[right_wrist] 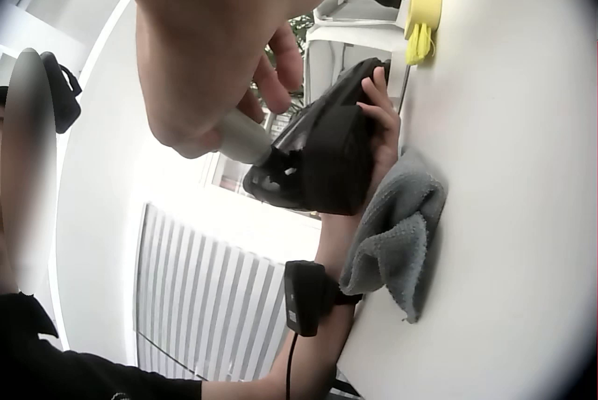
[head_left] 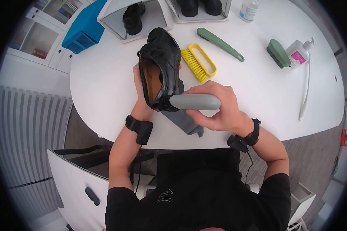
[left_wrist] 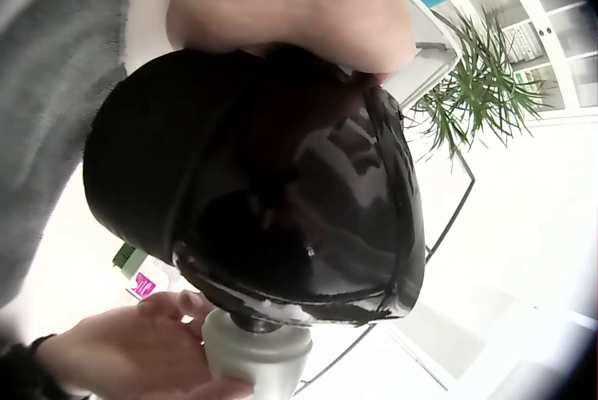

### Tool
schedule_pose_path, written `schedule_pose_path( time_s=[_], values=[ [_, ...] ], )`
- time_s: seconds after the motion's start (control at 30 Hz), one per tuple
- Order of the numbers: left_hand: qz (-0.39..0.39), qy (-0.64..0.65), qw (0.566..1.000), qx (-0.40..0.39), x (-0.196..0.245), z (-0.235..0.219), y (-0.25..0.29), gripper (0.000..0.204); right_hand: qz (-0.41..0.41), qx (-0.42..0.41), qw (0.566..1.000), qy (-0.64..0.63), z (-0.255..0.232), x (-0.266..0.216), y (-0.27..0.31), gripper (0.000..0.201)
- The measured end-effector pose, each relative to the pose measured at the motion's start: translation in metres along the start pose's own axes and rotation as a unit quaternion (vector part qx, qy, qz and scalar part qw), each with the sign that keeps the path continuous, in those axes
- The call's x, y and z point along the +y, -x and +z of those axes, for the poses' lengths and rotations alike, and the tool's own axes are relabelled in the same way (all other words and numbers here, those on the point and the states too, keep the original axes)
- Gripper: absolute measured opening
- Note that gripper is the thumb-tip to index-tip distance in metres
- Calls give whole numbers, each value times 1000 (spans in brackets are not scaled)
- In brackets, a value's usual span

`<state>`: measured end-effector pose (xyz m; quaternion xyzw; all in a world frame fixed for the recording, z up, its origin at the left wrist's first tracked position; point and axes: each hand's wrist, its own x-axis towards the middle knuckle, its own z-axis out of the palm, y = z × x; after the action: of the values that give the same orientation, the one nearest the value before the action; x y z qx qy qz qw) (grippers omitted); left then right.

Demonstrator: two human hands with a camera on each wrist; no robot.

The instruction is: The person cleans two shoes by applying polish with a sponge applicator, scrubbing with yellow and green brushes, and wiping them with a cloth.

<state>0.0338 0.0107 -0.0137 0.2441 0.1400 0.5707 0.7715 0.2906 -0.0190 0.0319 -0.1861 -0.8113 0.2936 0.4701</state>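
A glossy black lace-up dress shoe (head_left: 164, 57) with a tan lining is held up over the table, its heel toward the person. My left hand (right_wrist: 381, 129) supports it from beneath and the side, fingers wrapped along the sole; in the left wrist view the shiny heel fills the middle. My right hand (head_left: 225, 106) grips a grey applicator bottle (head_left: 196, 102) between thumb and fingers. The bottle's dark tip (left_wrist: 254, 322) is right at the back of the shoe near the heel. Below the shoe, a grey cloth (right_wrist: 402, 222) lies crumpled on the table.
Beyond the shoe on the white table (head_left: 258, 96) lie a yellow brush (head_left: 210, 63) and a long green brush (head_left: 221, 44). Another green brush (head_left: 278, 54) leans by a pump bottle (head_left: 298, 54). Boxes with black shoes (head_left: 134, 19) and a blue container (head_left: 85, 29) stand at the back.
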Motion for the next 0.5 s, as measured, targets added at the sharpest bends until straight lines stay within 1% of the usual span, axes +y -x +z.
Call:
schedule_pose_path(
  time_s=[0.03, 0.1, 0.13, 0.17, 0.2, 0.23, 0.27, 0.3, 0.33, 0.37, 0.4, 0.47, 0.5],
  values=[
    [-5, 0, 1000, -3, 0, 1, 0, 90, 0, 0, 1000, 0, -1, 1, -1, 43],
    [-13, 0, 1000, -4, -2, 7, 0, 88, -5, 26, 999, 36, -3, 3, -3, 43],
    [-10, -14, 1000, 22, -3, 14, 1, 86, -3, 27, 999, 36, -3, 2, -5, 43],
    [-7, -28, 998, 48, -4, 17, 1, 83, 80, 59, 994, 45, -3, -1, -8, 40],
    [-8, -27, 998, 48, -5, 14, 1, 83, 162, 90, 981, 52, -4, -1, -9, 38],
    [5, -42, 996, 72, -5, 7, 1, 82, 162, 89, 981, 52, -5, 1, -9, 38],
    [20, -57, 993, 97, -5, 3, 2, 80, 173, 108, 978, 46, -6, 4, -9, 39],
    [25, -57, 993, 98, -5, 9, 2, 80, 181, 124, 975, 39, -7, 6, -9, 39],
    [19, -48, 995, 80, -4, 17, 0, 79, 176, 119, 976, 37, -6, 6, -10, 39],
    [16, -38, 997, 64, -4, 22, -1, 78, 84, 109, 990, 26, -5, 5, -9, 41],
    [24, -34, 997, 68, -3, 19, 1, 78, -8, 97, 995, 14, -3, 3, -6, 43],
    [36, -81, 994, 67, -4, 10, 0, 92, -15, 79, 997, -3, 5, -1, -5, 44],
    [41, -78, 994, 69, -3, 12, 0, 92, -20, 71, 997, -17, 8, -3, -4, 46]
  ],
)
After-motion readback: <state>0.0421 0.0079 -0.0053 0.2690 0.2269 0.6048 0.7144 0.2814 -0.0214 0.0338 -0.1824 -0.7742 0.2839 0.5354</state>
